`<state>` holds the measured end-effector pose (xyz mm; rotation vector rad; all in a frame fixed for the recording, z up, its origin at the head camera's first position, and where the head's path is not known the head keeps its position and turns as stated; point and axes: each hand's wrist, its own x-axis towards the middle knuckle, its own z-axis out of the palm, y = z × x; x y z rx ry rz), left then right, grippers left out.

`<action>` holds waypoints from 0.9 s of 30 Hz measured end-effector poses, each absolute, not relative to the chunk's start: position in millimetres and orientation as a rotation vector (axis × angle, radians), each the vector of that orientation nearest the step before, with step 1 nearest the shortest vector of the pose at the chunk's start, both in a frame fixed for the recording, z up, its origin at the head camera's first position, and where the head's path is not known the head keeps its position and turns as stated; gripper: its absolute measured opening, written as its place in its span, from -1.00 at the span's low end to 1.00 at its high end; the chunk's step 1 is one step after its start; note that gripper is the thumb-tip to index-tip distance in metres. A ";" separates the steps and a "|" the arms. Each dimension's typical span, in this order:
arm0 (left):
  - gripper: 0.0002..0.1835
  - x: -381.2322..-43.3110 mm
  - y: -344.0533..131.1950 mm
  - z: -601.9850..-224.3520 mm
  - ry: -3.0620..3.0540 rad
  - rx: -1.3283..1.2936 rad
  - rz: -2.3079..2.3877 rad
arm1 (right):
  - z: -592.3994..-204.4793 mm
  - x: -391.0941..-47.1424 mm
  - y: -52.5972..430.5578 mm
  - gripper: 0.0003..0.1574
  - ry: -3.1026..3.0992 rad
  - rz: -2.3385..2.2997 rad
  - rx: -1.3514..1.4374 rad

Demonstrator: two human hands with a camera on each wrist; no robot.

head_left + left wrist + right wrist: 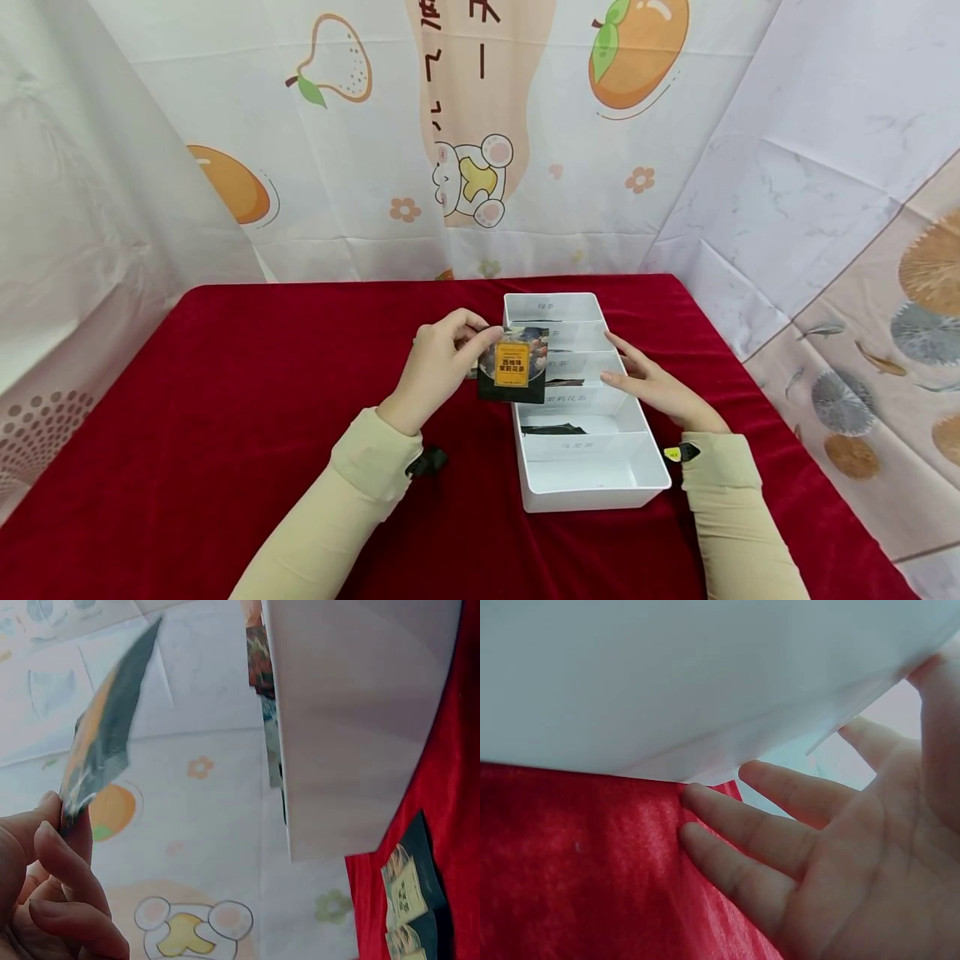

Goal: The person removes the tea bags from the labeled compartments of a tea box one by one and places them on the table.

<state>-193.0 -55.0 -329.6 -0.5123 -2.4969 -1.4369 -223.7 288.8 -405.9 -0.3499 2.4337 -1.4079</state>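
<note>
Between thumb and fingers, my left hand (442,358) pinches a dark tea sachet (513,365) with a yellow label by its upper left corner. The sachet hangs over the left edge of a white divided box (596,500); the left wrist view has the same sachet (112,727) edge-on. My right hand (660,387) rests against the box's right side, thumb and index finger at the rim. In the right wrist view its straight fingers (757,832) touch the outer wall. Several dark packets (555,430) lie in the box's middle and far compartments; the sachet hides part of them.
Left of the box, more green packets (409,892) lie on the red tablecloth (262,417), mostly hidden behind the left hand in the head view. Labels are written on the box's dividers. A printed curtain (345,183) hangs behind the table.
</note>
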 end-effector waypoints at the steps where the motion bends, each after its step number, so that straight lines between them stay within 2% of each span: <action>1: -0.77 -194.2 -56.7 -330.5 -2.493 -0.501 -1.442 | -405.9 -223.7 288.9 0.00 2.433 -1.408 -0.352; 27: -0.72 -217.0 -96.2 -336.6 -2.495 -0.328 -1.343 | -402.4 -221.7 287.8 0.00 2.417 -1.414 -0.335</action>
